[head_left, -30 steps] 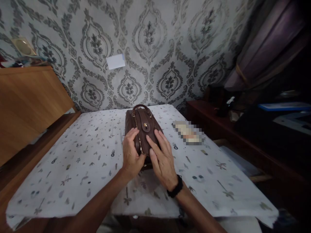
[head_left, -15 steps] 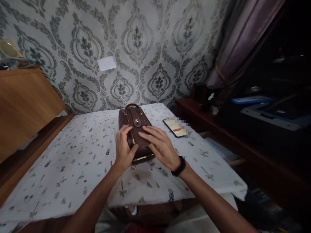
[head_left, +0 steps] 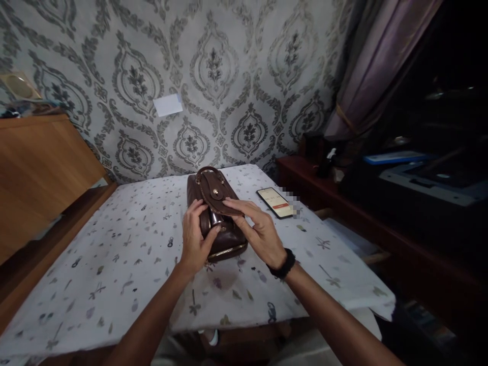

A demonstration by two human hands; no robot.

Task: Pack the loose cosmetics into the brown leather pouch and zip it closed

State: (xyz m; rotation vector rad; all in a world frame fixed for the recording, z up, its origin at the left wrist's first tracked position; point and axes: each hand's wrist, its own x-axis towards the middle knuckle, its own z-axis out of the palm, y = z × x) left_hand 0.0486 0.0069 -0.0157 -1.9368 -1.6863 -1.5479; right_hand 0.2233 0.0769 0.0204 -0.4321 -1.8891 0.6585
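A dark brown leather handbag (head_left: 229, 241) lies on the table, its handle at the far end and a gold zip along its near edge. My right hand (head_left: 262, 231) pinches the loose near end of its front flap (head_left: 217, 202) between thumb and fingers, holding it raised. Under the flap a shiny metallic-looking patch (head_left: 216, 218) shows; what it is I cannot tell. My left hand (head_left: 195, 239) grips the bag's left side, thumb on the front below the flap and fingers by the flap's left edge. A gold clasp (head_left: 215, 192) sits on a strap tab.
The table wears a white patterned cloth (head_left: 125, 244). Right of the bag lies a phone (head_left: 275, 202) with a lit screen. A wooden panel (head_left: 46, 178) borders the left side, a dark red shelf (head_left: 305, 175) the right. Patterned wallpaper (head_left: 229, 76) covers the wall behind.
My right hand has lifted the flap's near end away from the bag, uncovering the shiny patch beneath. My left hand stays at the bag's left side.
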